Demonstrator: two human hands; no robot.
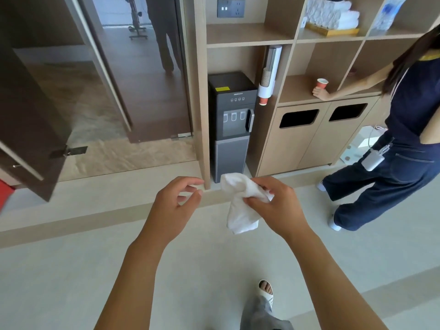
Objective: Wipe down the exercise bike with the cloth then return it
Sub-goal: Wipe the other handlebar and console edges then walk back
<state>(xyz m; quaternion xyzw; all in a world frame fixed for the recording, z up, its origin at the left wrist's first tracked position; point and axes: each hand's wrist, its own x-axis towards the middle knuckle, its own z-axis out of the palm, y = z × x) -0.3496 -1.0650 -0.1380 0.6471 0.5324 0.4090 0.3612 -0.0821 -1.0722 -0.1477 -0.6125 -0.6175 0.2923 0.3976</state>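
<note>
My right hand (273,206) grips a crumpled white cloth (241,210), which hangs down below the fingers in front of me. My left hand (175,203) hovers just left of the cloth with fingers loosely curled and holding nothing. No exercise bike is in view. High on the wooden shelf unit at the upper right, a stack of folded white towels (333,14) sits on a wooden tray (331,31).
A dark water dispenser (229,125) stands in the shelf unit ahead, with a cup holder (269,75) beside it. A person in dark clothes (404,139) stands at the right, a hand by a red paper cup (322,83). Cabinet doors with bin slots (298,118) sit below. A brown door (35,115) is open at the left.
</note>
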